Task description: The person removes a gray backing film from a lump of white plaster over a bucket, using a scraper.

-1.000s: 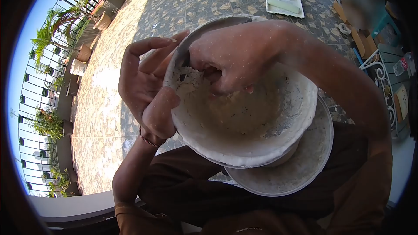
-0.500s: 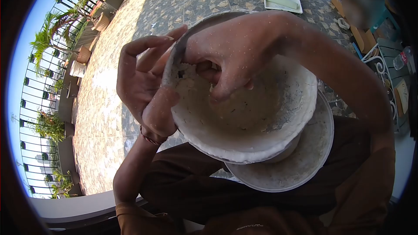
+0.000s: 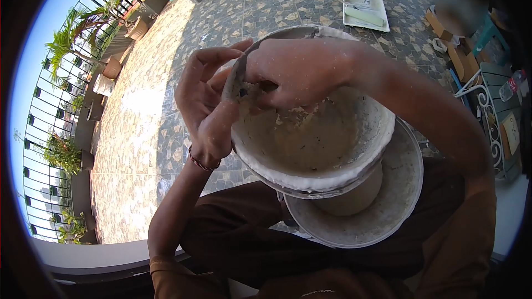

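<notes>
Bowl (image 3: pixel 318 141) (tilted, near rim caked white) meets left hand (image 3: pixel 206 99), whose curved fingers spread along its outer side; right hand (image 3: pixel 302 72) curls inside it, fingertips hidden; whether they pinch anything, I cannot tell.

The left grip (image 3: pixel 208 99) holds a tilted bowl (image 3: pixel 321 138) at one side; the right grip (image 3: pixel 302 72) reaches inside.

Past your right hand (image 3: pixel 302 72), a white tray (image 3: pixel 377 4) lies on the patterned tile floor (image 3: pixel 260 3). Beyond your left hand (image 3: pixel 208 97), potted plants (image 3: pixel 113 68) line the floor's edge. Right of your right forearm, a green slatted surface (image 3: pixel 490 72) carries a bottle (image 3: pixel 510 86).
</notes>
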A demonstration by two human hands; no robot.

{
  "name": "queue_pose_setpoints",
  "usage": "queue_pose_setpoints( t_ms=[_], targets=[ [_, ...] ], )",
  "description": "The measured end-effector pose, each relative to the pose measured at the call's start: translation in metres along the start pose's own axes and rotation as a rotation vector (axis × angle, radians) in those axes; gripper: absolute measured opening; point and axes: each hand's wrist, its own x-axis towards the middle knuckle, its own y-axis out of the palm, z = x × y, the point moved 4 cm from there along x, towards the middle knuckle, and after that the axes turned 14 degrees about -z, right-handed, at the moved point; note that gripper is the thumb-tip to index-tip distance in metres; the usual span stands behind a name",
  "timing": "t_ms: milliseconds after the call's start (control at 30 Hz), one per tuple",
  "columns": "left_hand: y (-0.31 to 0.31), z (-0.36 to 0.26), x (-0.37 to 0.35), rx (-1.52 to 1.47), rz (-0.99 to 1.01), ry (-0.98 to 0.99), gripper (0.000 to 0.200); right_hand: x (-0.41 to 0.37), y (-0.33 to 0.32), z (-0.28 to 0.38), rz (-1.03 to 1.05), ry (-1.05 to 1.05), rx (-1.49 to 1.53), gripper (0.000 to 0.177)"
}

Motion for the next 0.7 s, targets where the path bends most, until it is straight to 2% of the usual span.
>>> queue_pose_setpoints(
  t_ms=[100,167,267,400,567,700],
  targets=[
    [0.004,0.002,0.001,0.065,0.016,-0.079,0.070,-0.001,0.000,0.004,-0.062,-0.025,-0.099,0.024],
    [0.004,0.003,0.000,0.016,0.111,-0.069,0.077,-0.007,-0.004,0.015,-0.186,-0.220,-0.272,0.019],
    [0.012,0.007,0.001,-0.147,0.059,-0.112,0.079,-0.010,-0.001,0.021,-0.196,-0.193,-0.250,0.017],
    [0.007,0.009,0.002,-0.125,0.034,-0.106,0.076,-0.022,-0.001,0.034,-0.196,-0.245,-0.227,0.015],
    [0.007,0.013,0.007,-0.141,0.015,-0.135,0.070,-0.025,-0.001,0.031,-0.108,-0.091,-0.370,0.012],
    [0.005,0.012,0.009,-0.115,-0.008,-0.144,0.068,-0.024,-0.001,0.027,-0.077,-0.072,-0.389,0.012]
  ],
)
